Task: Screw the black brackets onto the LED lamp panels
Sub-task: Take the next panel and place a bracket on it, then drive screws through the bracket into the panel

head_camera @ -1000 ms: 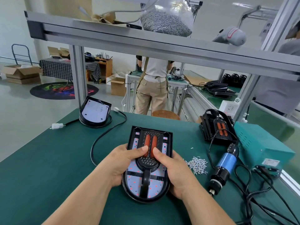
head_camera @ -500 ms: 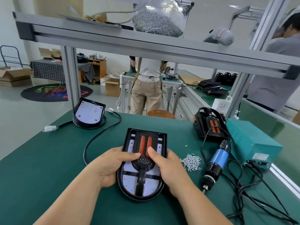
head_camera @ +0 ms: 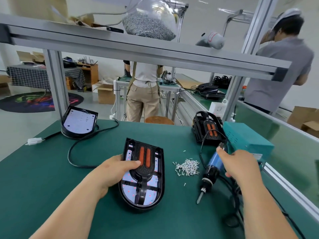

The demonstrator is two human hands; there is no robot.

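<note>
An LED lamp panel [head_camera: 159, 185] in a black housing lies on the green mat in front of me. A black bracket [head_camera: 144, 171] with two orange strips sits on top of it. My left hand [head_camera: 115, 168] holds the panel's left edge, thumb pressing on the bracket. To the right, my right hand [head_camera: 240, 165] curls around the blue electric screwdriver [head_camera: 209, 173], which lies tilted with its bit pointing toward me. A heap of small silver screws [head_camera: 187, 167] lies between panel and screwdriver.
A second panel [head_camera: 78, 122] with a black cable stands at the back left. Another bracketed lamp [head_camera: 208, 128] and a teal power box [head_camera: 246, 137] sit at the back right. Cables trail along the right edge. People stand beyond the bench.
My right hand has left the panel and moved right onto the screwdriver. My left hand stays on the panel and bracket.
</note>
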